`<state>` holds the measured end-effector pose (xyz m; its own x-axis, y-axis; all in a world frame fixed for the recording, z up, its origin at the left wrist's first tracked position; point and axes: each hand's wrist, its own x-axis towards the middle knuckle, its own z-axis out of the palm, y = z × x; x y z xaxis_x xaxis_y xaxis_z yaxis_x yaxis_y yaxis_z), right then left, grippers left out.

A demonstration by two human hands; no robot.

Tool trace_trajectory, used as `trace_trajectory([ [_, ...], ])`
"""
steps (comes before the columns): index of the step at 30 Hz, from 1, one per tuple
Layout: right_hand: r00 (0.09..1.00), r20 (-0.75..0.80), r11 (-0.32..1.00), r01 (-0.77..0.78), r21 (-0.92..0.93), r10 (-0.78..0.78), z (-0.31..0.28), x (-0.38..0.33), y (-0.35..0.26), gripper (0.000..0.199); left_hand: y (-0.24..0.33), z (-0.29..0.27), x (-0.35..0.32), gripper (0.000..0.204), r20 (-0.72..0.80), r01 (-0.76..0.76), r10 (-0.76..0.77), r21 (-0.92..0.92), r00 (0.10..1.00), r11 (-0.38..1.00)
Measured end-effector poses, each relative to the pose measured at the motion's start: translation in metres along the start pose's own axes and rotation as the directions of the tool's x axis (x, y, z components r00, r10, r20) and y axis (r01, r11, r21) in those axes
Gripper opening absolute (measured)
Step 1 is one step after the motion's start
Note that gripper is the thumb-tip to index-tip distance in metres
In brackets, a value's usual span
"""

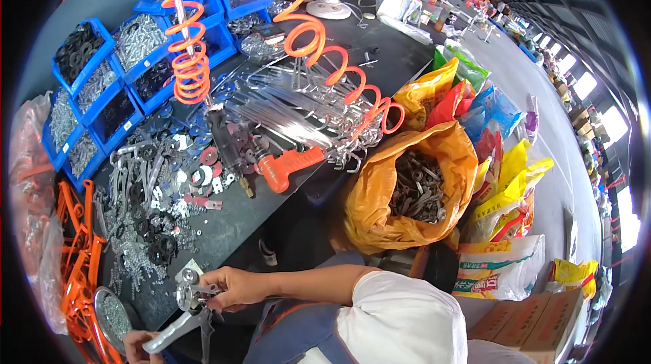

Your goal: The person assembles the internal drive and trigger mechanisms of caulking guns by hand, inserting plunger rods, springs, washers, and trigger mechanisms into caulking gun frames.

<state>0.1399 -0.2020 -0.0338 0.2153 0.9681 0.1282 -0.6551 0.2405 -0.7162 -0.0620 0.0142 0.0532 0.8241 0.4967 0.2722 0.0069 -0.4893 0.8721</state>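
Note:
My right hand (234, 287) grips the upper end of a grey metal assembly (186, 296) with a round disc on it, at the near edge of the dark workbench (230, 228). At the bottom of the view my left hand (135, 346) holds the lower end of the same assembly, a pale grey handle (169, 332). Loose small screws, black wheels and metal brackets (146, 215) lie on the bench just beyond my hands.
An orange air tool (291, 163) on a coiled orange hose (325, 59) lies mid-bench beside a pile of wire hooks (298, 103). Blue bins (102, 86) of hardware line the far left. An orange sack (380, 221) of metal parts stands to the right, orange brackets (78, 262) to the left.

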Motion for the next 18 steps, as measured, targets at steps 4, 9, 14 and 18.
trace_trajectory([
  [4,0.983,0.088,0.968,-0.138,-0.209,0.159,0.025,0.004,0.014,0.024,0.013,0.064,0.000,0.045,0.407,0.048,0.101,-0.341,0.908,0.939],
  [9,0.991,-0.118,0.947,-0.099,-0.306,0.066,0.021,-0.020,-0.008,0.017,0.006,0.095,-0.002,0.073,0.429,0.163,0.051,-0.447,0.902,0.880],
  [14,0.999,0.033,0.820,-0.002,-0.573,0.026,0.011,-0.007,0.000,0.018,0.009,0.084,-0.004,0.059,0.430,0.210,0.017,-0.474,0.903,0.855],
  [18,0.917,-0.302,0.543,-0.119,-0.831,-0.260,-0.032,0.019,-0.039,0.017,0.012,0.094,-0.016,0.042,0.259,0.208,-0.073,-0.544,0.963,0.813],
])
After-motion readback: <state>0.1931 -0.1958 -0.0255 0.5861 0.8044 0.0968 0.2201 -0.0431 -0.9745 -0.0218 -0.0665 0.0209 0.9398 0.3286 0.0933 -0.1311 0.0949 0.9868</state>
